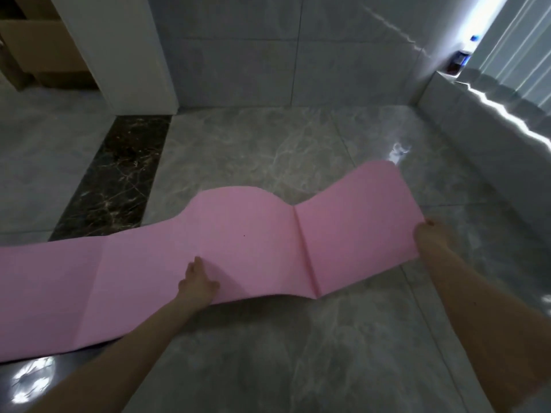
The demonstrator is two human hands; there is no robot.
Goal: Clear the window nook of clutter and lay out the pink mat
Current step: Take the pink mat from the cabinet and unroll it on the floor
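Both hands — left hand point(198, 283), right hand point(429, 238) — hold pink mat point(253, 231).

1. The left hand point(198, 281) reaches in from seven o'clock on a bare forearm, its fingers laid on top of the pink mat point(253, 234) and its thumb at the near edge.
2. The right hand point(429, 236) reaches in from five o'clock and grips the mat's right end.

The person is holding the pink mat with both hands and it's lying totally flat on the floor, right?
Not quite. Both hands do hold the mat: the left hand on its near edge, the right hand at its end. But it isn't flat. The head view shows it humped and creased, with the right part lifted off the floor.
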